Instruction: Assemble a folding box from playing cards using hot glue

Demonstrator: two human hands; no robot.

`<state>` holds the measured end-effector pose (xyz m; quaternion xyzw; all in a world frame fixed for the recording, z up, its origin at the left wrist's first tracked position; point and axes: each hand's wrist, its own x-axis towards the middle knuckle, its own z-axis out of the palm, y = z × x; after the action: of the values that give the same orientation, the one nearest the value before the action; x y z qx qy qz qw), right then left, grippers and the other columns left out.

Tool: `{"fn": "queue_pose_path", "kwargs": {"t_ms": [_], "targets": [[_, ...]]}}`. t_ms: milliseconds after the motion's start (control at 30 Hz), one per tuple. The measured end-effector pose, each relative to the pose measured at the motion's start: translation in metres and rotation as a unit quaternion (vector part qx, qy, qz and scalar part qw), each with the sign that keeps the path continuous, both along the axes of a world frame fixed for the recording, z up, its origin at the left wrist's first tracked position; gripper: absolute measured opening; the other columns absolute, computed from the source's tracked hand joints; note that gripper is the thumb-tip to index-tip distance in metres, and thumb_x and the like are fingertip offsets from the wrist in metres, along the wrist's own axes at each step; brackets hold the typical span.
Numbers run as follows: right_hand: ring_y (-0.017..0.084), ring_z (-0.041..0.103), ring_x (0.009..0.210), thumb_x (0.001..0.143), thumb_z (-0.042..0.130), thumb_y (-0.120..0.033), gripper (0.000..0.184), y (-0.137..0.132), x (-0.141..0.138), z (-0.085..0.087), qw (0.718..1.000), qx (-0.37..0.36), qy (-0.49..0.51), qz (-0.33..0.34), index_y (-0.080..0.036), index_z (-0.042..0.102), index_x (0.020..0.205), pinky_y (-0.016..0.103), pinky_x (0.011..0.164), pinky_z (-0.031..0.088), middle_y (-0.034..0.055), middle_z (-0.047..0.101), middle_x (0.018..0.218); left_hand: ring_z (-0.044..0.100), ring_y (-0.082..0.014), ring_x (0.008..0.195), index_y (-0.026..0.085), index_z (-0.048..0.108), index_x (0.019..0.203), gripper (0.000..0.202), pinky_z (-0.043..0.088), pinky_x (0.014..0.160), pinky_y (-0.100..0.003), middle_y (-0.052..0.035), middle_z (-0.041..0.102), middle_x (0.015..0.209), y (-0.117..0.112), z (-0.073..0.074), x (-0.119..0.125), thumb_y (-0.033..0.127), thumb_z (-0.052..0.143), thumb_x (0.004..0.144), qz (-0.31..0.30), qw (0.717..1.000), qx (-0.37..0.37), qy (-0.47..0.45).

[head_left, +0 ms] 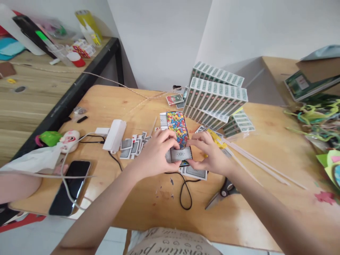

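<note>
Near the middle of the wooden table, my left hand (pixel 159 152) pinches a folded playing card (pixel 181 154) with a grey patterned back between thumb and fingers. My right hand (pixel 209 152) is curled at the card's right end, its thumb and fingertips closed on that edge. Under and beyond the card lies a flat rectangular piece with a bright multicoloured pattern (pixel 176 125) and a dark edge. Loose grey-backed playing cards (pixel 132 146) are scattered left of my left hand, and more cards (pixel 193 172) lie just below my hands. The fingers hide part of the card.
Stacked card boxes (pixel 215 99) stand behind my right hand. Open scissors (pixel 223 193), a black cable loop (pixel 186 202) and white strips (pixel 260 164) lie nearby. At left are a phone (pixel 70 187), a white box-shaped device (pixel 114 135) and cables. Colourful scraps (pixel 316 117) fill the right side.
</note>
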<state>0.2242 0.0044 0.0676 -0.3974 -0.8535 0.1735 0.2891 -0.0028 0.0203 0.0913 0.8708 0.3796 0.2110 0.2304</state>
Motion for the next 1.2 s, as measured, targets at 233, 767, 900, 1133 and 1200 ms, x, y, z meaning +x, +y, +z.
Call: {"fn": "queue_pose_path", "kwargs": {"t_ms": [233, 767, 900, 1133, 1200], "targets": [[0.022, 0.054, 0.093, 0.078, 0.066, -0.032, 0.036, 0.0, -0.002, -0.014, 0.998, -0.024, 0.053, 0.015, -0.023, 0.056, 0.111, 0.041, 0.084, 0.048, 0.0064, 0.054, 0.098, 0.045, -0.0255, 0.118, 0.023, 0.06, 0.096, 0.026, 0.038, 0.103, -0.043, -0.0076, 0.047, 0.121, -0.008, -0.013, -0.006, 0.028, 0.068, 0.072, 0.035, 0.998, -0.027, -0.045], [0.02, 0.057, 0.09, 0.082, 0.066, -0.028, 0.029, -0.002, -0.003, -0.008, 0.994, -0.047, 0.091, 0.026, -0.021, 0.058, 0.109, 0.038, 0.081, 0.049, 0.0069, 0.056, 0.096, 0.054, -0.0231, 0.12, 0.022, 0.058, 0.11, 0.036, 0.05, 0.096, -0.038, -0.0103, 0.056, 0.13, -0.027, -0.031, -0.017, 0.027, 0.071, 0.076, 0.099, 0.982, -0.007, -0.162], [0.02, 0.057, 0.089, 0.081, 0.066, -0.03, 0.031, -0.004, -0.005, -0.008, 0.993, -0.052, 0.103, 0.02, -0.022, 0.057, 0.11, 0.037, 0.08, 0.049, 0.0069, 0.056, 0.097, 0.056, -0.0214, 0.118, 0.021, 0.058, 0.111, 0.036, 0.046, 0.102, -0.037, -0.0099, 0.058, 0.129, -0.027, -0.032, -0.017, 0.025, 0.07, 0.077, 0.083, 0.986, 0.037, -0.138], [0.02, 0.057, 0.09, 0.081, 0.066, -0.026, 0.031, -0.004, -0.006, -0.009, 0.994, -0.055, 0.092, 0.018, -0.023, 0.056, 0.11, 0.038, 0.08, 0.049, 0.0069, 0.056, 0.098, 0.055, -0.0231, 0.114, 0.019, 0.058, 0.103, 0.029, 0.044, 0.101, -0.039, -0.0089, 0.06, 0.118, -0.02, -0.019, -0.011, 0.024, 0.066, 0.076, 0.064, 0.994, 0.037, -0.086], [0.02, 0.056, 0.09, 0.082, 0.066, -0.027, 0.031, -0.003, -0.005, -0.009, 0.994, -0.056, 0.089, 0.024, -0.023, 0.055, 0.111, 0.038, 0.08, 0.049, 0.0069, 0.056, 0.098, 0.054, -0.0236, 0.113, 0.019, 0.06, 0.101, 0.028, 0.044, 0.1, -0.04, -0.0086, 0.06, 0.116, -0.017, -0.016, -0.01, 0.024, 0.067, 0.075, 0.057, 0.994, 0.037, -0.083]]}}
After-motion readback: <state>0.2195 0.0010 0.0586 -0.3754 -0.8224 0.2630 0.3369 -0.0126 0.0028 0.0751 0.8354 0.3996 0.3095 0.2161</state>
